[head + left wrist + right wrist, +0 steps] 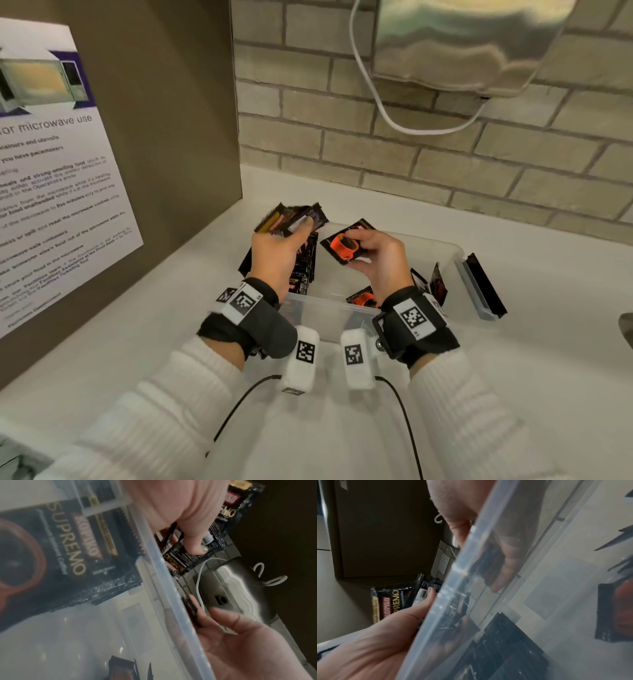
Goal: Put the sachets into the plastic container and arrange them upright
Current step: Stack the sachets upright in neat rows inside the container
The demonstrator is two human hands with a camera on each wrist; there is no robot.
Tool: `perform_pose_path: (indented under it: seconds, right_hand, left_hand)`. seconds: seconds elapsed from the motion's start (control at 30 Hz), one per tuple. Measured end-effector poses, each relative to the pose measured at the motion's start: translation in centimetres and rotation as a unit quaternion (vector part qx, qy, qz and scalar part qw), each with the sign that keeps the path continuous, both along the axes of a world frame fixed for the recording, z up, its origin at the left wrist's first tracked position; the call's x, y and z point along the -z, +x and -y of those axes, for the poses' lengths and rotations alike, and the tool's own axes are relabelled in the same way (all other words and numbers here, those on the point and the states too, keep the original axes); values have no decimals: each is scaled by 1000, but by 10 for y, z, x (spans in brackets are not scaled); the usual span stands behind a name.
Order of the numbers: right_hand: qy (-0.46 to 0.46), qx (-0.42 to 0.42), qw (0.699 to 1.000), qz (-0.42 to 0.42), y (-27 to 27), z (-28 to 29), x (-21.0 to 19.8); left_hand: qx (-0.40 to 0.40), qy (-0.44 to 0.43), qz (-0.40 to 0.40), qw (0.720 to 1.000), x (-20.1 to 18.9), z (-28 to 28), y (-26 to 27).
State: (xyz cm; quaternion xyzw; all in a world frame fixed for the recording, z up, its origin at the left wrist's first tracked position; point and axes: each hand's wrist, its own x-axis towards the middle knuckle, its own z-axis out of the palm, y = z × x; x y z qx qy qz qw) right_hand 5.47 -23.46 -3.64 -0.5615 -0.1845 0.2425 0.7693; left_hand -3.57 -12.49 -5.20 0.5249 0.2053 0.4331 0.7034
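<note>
Both forearms are covered by white ribbed knit sleeves (171, 407) ending short of the wrists. Each wrist carries a black fabric strap. The left hand (274, 255) strap bears 2 white tags printed with black square-code markers, just behind the hand. The right hand (378, 260) strap bears 1 large white tag with the same kind of marker, plus a smaller one at its outer edge. Below each wrist hangs 1 white padded block (303, 359), each marked with 1 black code. A thin black cable (236, 407) leaves each block, running back along the sleeve.
</note>
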Motion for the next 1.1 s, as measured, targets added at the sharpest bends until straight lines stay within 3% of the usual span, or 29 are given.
perform_pose_path:
  seconds: [0.07, 0.17, 0.33, 0.43, 0.53, 0.63, 0.73, 0.87, 1.1]
  right_hand:
    - [-61, 3, 998, 0, -2, 1, 2]
    - [-137, -34, 990, -7, -3, -4, 6]
    - [-40, -122, 986, -105, -1, -3, 1]
    - [-28, -106, 989, -97, 1, 0, 2]
    - [-19, -42, 994, -104, 4, 1, 5]
    - [-8, -6, 997, -80, 6, 1, 6]
    - [-9, 25, 998, -54, 7, 1, 8]
    - [-26, 32, 999, -6, 4, 2, 7]
    - [19, 105, 994, 2, 6, 4, 9]
  left_hand:
    - [-4, 64, 17, 998, 2, 1, -2]
    - [65, 136, -11, 988, -9, 3, 1]
    - [169, 107, -32, 979, -19, 5, 10]
    - [133, 212, -70, 966, -13, 4, 10]
    - [165, 323, -118, 924, -1, 7, 13]
    - [106, 337, -109, 929, -2, 9, 10]
    - [7, 242, -114, 963, -4, -2, 11]
    - [36, 159, -119, 979, -6, -3, 9]
    - [38, 195, -157, 967, -3, -5, 16]
